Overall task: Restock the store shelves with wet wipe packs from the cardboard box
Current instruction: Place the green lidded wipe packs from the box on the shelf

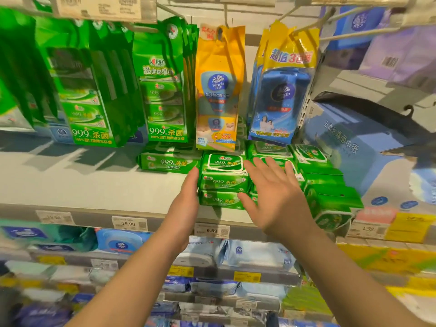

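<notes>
1. Wet wipe packs (223,179), green and stacked two high, sit at the front of the grey shelf (94,185), between the two hands.
2. The left hand (186,204) lies flat, fingers straight, against the stack's left side. The right hand (273,197) is spread wide, fingers straight, just to the right of the stack and over the neighbouring green packs (330,182); whether its palm touches them I cannot tell. Neither hand grips anything.
3. The step looks like squaring the stack into its row. The cardboard box is not in view.
4. Risk: the stack stands close to the shelf lip, so a push from the left hand with no counter from the right could slide the upper pack off the lower one, or toward the edge.
5. Risk: the packs beyond the right hand already lean over the lip; a knock from that hand could tip them off.
6. Risk: the hanging yellow pack (218,90) dangles just above the fingers and could swing if a hand lifted into it.
7. Writing: the green packs read "999" with Chinese characters. The yellow pack and the hanging blue pack (280,95) show "Vinda".
8. Price tags below the wrists read "19.90" (129,224) and "6.99" (211,230).
</notes>
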The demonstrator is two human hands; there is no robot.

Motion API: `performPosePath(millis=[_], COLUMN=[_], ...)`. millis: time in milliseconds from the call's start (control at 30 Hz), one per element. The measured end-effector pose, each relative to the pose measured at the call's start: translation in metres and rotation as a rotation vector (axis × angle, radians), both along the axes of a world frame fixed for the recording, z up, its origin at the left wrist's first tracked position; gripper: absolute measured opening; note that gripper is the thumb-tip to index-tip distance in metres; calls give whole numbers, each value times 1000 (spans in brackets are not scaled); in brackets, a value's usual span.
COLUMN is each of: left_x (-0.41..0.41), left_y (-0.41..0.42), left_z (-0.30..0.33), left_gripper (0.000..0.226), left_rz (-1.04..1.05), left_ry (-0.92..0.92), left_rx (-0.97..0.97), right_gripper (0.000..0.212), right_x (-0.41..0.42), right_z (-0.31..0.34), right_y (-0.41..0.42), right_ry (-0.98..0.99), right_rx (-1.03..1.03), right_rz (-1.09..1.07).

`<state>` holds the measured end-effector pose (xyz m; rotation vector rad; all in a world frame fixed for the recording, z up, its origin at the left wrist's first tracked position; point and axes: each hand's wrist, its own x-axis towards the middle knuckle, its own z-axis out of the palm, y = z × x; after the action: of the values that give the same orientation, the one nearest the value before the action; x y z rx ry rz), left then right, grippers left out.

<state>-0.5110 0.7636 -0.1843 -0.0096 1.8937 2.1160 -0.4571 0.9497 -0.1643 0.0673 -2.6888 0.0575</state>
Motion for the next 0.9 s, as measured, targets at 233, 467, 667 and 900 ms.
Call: performPosePath(millis=[233,467,667,900], left_x=[31,72,119,224], left_y=[-37,-126,-259,-421], left_z=[-1,-2,-10,-35], left_gripper=[74,73,86,102], left_rz=[22,55,339,587], left_ry=[86,331,439,263], left_rx=[-15,-207,-529,-1027], right_gripper=[65,64,65,69], right_x=[13,35,55,85], right_z=[-7,4,-4,-22], right_y=[-47,-124,-247,-422], right_ry=[-105,-293,-392,-549], right_rx=[-187,-254,-257,-145], right_rz=[43,-44,117,393])
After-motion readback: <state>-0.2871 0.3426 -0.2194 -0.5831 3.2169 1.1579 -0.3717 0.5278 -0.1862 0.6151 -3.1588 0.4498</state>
